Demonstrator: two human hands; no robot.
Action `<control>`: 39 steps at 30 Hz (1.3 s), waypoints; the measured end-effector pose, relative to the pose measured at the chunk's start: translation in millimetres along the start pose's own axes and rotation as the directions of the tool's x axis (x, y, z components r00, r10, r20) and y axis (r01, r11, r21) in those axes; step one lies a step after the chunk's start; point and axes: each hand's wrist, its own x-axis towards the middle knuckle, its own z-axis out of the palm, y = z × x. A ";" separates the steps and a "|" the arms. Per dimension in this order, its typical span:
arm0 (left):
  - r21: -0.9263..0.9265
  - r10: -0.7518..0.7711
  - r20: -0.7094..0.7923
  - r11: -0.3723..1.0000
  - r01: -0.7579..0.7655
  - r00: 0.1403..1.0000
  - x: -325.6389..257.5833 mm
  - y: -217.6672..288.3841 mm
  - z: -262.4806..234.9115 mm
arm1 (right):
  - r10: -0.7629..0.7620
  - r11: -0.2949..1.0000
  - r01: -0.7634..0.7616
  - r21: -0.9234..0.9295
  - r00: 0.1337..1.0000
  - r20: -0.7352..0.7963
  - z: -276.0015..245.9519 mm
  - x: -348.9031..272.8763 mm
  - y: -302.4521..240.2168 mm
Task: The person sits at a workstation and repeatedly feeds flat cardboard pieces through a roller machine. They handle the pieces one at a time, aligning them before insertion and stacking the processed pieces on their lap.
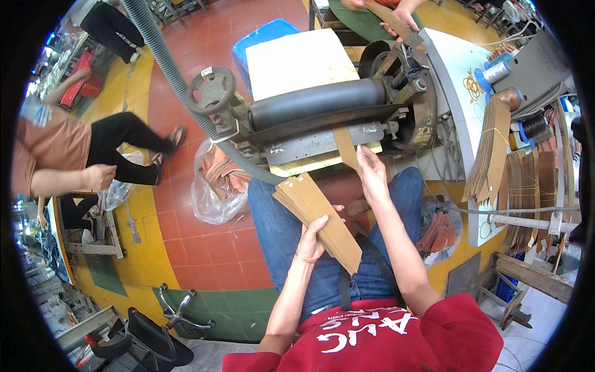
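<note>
A stack of long tan strips [322, 217], leather-like or card-like, lies slanted over my lap. My left hand [312, 240] is closed around its lower half, thumb on top. My right hand [372, 175] pinches the near end of a single tan strip [345, 144]. That strip's far end lies on the metal feed plate [297, 146] of a roller machine, reaching up to the bar in front of the dark roller [319, 102]. Whether the strip's tip is under the roller is hidden.
A grey hose [167, 59] and handwheel [211, 90] are at the machine's left. Plastic bags of pinkish pieces [223, 173] lie on the floor. Bundled tan strips [489, 152] hang by the white table [455, 80]. A person walks at left; another's hands [403, 18] work beyond.
</note>
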 end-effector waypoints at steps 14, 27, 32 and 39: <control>0.060 0.064 -0.136 0.997 -0.056 0.989 16.8 -7.7 2.6 | 0.064 0.941 0.013 -0.338 0.974 0.217 -43.5 -131.5 -34.8; -0.005 -0.029 -0.256 1.000 0.028 0.966 4.4 -10.2 -19.4 | 0.179 0.983 -0.182 -0.006 0.959 0.218 -11.4 -14.6 -9.3; 0.044 0.015 -0.228 0.999 -0.005 0.974 6.6 -4.3 -11.4 | 0.057 0.984 -0.059 -0.165 0.998 -0.019 7.4 -7.0 -5.6; 0.150 0.004 -0.148 0.989 0.019 0.989 19.9 5.6 -3.6 | 0.196 0.960 -0.053 -0.275 0.828 0.525 -45.2 -103.5 -20.7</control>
